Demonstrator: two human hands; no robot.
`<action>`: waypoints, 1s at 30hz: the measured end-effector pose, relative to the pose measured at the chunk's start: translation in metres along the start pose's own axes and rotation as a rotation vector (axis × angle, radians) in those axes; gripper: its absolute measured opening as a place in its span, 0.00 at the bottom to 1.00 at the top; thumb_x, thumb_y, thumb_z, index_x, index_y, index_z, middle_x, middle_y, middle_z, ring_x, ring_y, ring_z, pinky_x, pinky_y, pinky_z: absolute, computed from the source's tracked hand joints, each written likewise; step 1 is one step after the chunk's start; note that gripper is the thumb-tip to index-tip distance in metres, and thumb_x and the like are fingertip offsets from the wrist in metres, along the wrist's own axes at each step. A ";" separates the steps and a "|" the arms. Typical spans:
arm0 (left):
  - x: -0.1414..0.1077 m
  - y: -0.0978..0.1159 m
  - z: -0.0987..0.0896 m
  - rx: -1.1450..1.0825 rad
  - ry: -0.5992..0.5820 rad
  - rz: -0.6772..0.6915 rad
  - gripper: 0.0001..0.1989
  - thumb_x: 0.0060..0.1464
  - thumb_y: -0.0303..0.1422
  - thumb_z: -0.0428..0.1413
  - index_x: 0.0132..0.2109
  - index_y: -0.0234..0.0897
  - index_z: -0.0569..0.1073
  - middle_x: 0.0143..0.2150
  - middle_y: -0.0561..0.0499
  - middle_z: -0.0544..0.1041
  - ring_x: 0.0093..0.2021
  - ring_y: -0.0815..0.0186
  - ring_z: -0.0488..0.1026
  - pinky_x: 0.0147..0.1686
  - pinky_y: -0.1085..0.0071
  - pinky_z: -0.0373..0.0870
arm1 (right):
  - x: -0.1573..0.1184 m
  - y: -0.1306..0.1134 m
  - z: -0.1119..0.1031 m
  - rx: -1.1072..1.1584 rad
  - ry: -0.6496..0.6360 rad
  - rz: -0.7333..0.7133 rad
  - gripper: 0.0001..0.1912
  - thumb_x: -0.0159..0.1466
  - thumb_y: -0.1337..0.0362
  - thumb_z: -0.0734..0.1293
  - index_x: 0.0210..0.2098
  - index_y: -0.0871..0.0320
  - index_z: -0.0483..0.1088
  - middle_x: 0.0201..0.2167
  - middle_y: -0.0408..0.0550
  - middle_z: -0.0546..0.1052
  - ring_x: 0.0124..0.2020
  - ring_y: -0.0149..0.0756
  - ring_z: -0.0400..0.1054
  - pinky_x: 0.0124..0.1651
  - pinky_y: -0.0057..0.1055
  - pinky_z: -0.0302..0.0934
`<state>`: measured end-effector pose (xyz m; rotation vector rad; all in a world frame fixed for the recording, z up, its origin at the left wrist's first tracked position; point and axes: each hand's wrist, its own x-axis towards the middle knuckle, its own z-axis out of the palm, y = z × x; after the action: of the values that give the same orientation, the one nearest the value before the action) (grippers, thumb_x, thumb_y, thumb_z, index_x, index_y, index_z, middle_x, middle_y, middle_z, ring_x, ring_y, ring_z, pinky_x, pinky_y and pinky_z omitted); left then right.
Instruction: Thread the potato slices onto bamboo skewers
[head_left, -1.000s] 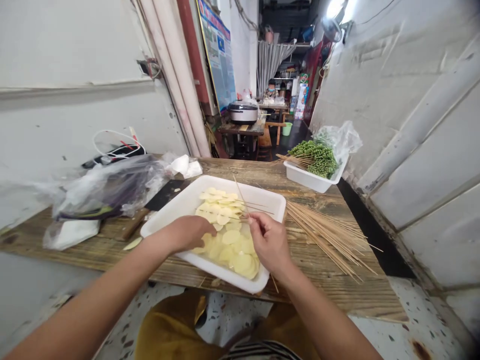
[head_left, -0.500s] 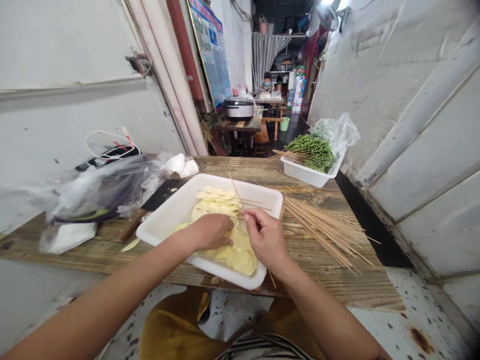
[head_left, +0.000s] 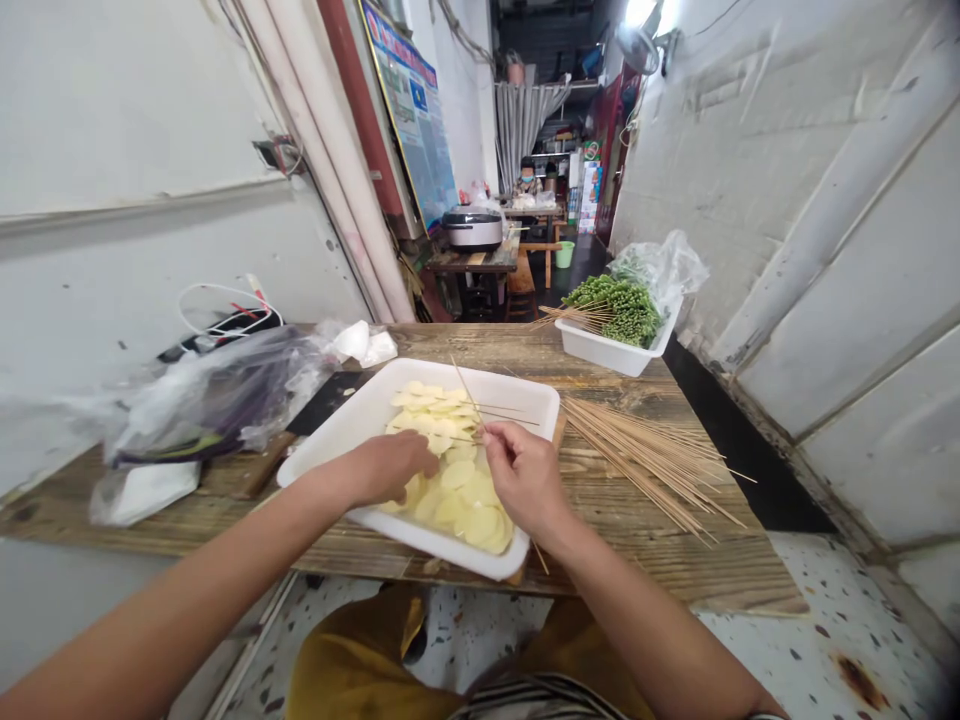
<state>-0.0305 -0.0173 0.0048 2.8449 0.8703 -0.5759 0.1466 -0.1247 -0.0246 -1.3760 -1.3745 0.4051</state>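
Observation:
A white plastic tray (head_left: 536, 395) on the table holds many thin, pale yellow slices (head_left: 472, 505), which look like potato. At its far side lie slices threaded in rows on skewers (head_left: 427, 400). My right hand (head_left: 525, 475) pinches a thin bamboo skewer (head_left: 466, 388) between thumb and fingers over the tray's right half; the stick slants up and to the left. My left hand (head_left: 390, 468) is over the left part of the tray, its fingers apart and touching or just above the slices. Its fingertips are partly hidden, and I see nothing held in it.
Loose bamboo skewers (head_left: 645, 455) lie fanned out on the wooden table (head_left: 600, 540) at the right. Behind them stands a white tub (head_left: 607, 348) of skewered green vegetables (head_left: 619, 308). Plastic bags (head_left: 225, 385) and a wooden handle (head_left: 270, 465) are on the left. Far back sits a person (head_left: 528, 178).
My left hand has moved left, away from my right hand, uncovering more slices. My right hand still pinches the skewer in nearly the same place. The camera view has tilted slightly.

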 end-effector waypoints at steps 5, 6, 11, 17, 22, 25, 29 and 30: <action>0.003 -0.005 -0.005 0.032 -0.038 0.023 0.13 0.41 0.23 0.57 0.37 0.38 0.75 0.39 0.47 0.72 0.43 0.58 0.70 0.39 0.69 0.64 | 0.000 0.000 0.000 0.000 0.005 -0.002 0.13 0.64 0.63 0.58 0.39 0.59 0.73 0.28 0.46 0.78 0.28 0.34 0.71 0.32 0.27 0.61; 0.003 -0.005 -0.006 0.047 -0.038 0.029 0.12 0.42 0.22 0.56 0.36 0.38 0.75 0.39 0.47 0.72 0.42 0.59 0.70 0.38 0.69 0.64 | -0.001 0.000 0.000 -0.001 0.009 -0.004 0.13 0.64 0.63 0.58 0.39 0.59 0.73 0.29 0.47 0.78 0.28 0.34 0.71 0.32 0.27 0.61; -0.004 -0.004 -0.009 0.073 0.006 0.053 0.07 0.43 0.21 0.50 0.26 0.36 0.69 0.33 0.47 0.71 0.37 0.61 0.69 0.36 0.70 0.63 | -0.001 0.001 0.001 -0.018 0.017 -0.003 0.13 0.64 0.63 0.58 0.39 0.58 0.73 0.29 0.47 0.78 0.29 0.34 0.71 0.32 0.27 0.61; -0.018 -0.010 -0.015 -0.336 0.118 0.157 0.05 0.52 0.31 0.49 0.31 0.38 0.68 0.31 0.51 0.72 0.35 0.65 0.69 0.37 0.70 0.64 | 0.000 0.003 0.002 -0.025 0.024 0.002 0.13 0.63 0.64 0.58 0.39 0.58 0.73 0.29 0.47 0.78 0.28 0.34 0.71 0.31 0.27 0.61; -0.001 -0.020 0.000 -1.260 0.628 -0.193 0.14 0.47 0.42 0.57 0.34 0.38 0.64 0.21 0.59 0.64 0.24 0.71 0.68 0.31 0.69 0.71 | 0.001 0.000 0.000 -0.092 -0.032 -0.029 0.12 0.63 0.64 0.58 0.38 0.56 0.74 0.29 0.45 0.79 0.29 0.35 0.72 0.32 0.26 0.61; 0.016 -0.026 0.012 -1.726 0.954 -0.345 0.15 0.40 0.35 0.62 0.33 0.36 0.65 0.24 0.59 0.66 0.23 0.75 0.66 0.32 0.68 0.73 | 0.002 -0.005 -0.003 -0.199 -0.172 -0.076 0.12 0.62 0.66 0.59 0.35 0.54 0.75 0.29 0.44 0.79 0.29 0.35 0.72 0.30 0.26 0.59; 0.019 -0.030 0.016 -1.963 1.032 -0.357 0.14 0.39 0.30 0.62 0.35 0.36 0.68 0.29 0.55 0.70 0.24 0.75 0.67 0.28 0.74 0.72 | 0.003 -0.012 -0.005 -0.351 -0.338 -0.132 0.13 0.62 0.66 0.60 0.30 0.53 0.75 0.26 0.43 0.79 0.28 0.35 0.72 0.28 0.25 0.56; 0.017 -0.030 0.016 -1.948 1.037 -0.362 0.14 0.40 0.31 0.62 0.36 0.36 0.69 0.30 0.55 0.70 0.25 0.75 0.67 0.26 0.76 0.71 | 0.004 -0.012 -0.005 -0.374 -0.353 -0.130 0.13 0.62 0.66 0.59 0.29 0.53 0.75 0.26 0.43 0.79 0.28 0.35 0.72 0.28 0.25 0.55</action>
<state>-0.0398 0.0126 -0.0165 0.9322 1.0006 1.2097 0.1456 -0.1268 -0.0110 -1.5535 -1.8927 0.3249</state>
